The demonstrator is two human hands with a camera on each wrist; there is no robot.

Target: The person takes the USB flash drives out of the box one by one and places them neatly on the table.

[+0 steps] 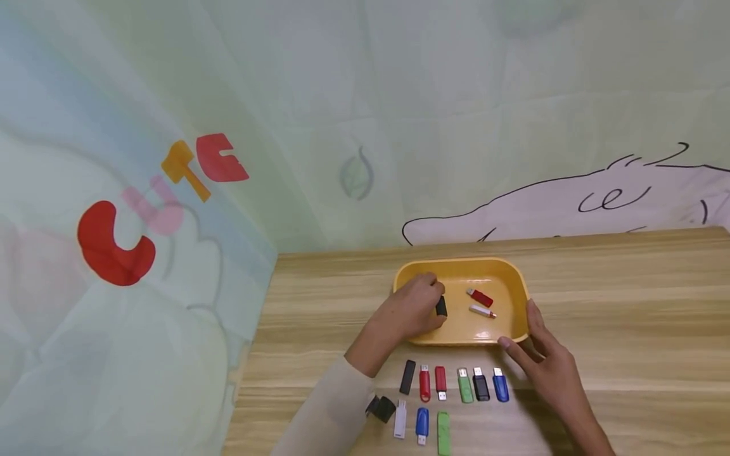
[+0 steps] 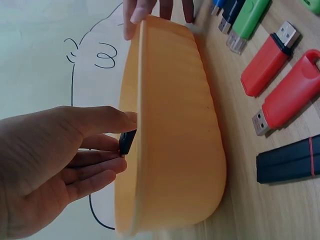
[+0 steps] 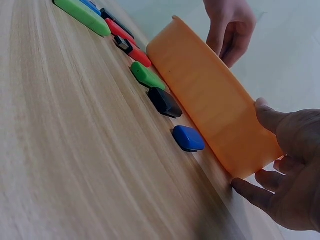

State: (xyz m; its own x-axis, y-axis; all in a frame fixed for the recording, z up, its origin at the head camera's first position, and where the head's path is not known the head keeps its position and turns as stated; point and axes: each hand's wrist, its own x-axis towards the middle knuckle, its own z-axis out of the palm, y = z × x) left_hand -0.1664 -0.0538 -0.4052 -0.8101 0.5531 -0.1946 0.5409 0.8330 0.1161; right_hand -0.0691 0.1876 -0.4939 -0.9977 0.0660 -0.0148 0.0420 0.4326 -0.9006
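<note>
My left hand (image 1: 415, 308) reaches into the left part of a yellow plastic tray (image 1: 462, 332) and pinches a black USB stick (image 2: 127, 143) between thumb and fingers. At the tray's right front corner, my right hand (image 1: 552, 366) grips the tray, its thumb on the front rim and fingers around the right side. Inside the tray lie a red USB stick (image 1: 481, 297) and a white stick with a red end (image 1: 482, 311). My left hand covers part of the black stick.
In front of the tray, a row holds black (image 1: 407, 377), red (image 1: 424, 384), green (image 1: 465, 386) and blue (image 1: 500, 385) USB sticks, among others. Nearer me lie a white (image 1: 400, 420), a blue (image 1: 422, 425) and a green (image 1: 443, 433) one. A printed cloth (image 1: 342, 95) hangs behind the wooden table (image 1: 627, 304).
</note>
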